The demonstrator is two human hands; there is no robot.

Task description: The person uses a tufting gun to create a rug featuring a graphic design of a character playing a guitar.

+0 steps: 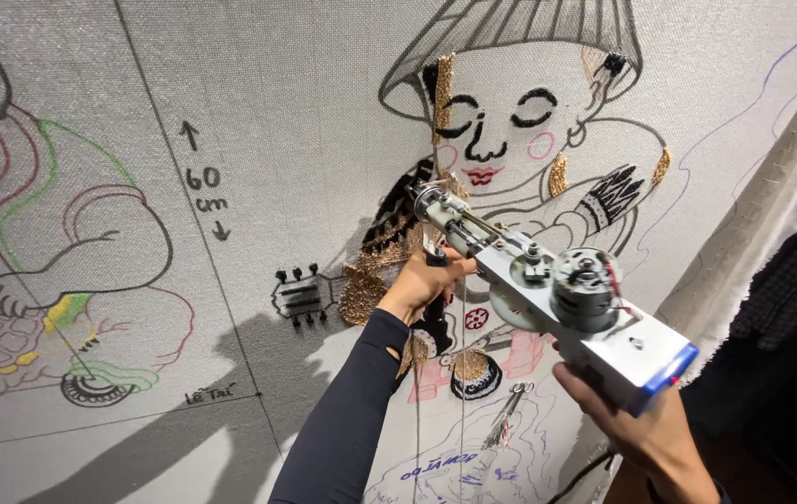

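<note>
The tufting gun (pixel 548 289) is gripped by left hand (pixel 426 280) and right hand (pixel 636 425); the cloth (pixel 258 112) is tufted only in patches, most outlines left unfilled.

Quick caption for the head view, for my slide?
Two hands, left hand forward and right hand at the rear, press a tufting gun against a stretched cloth bearing drawn figures.
</note>
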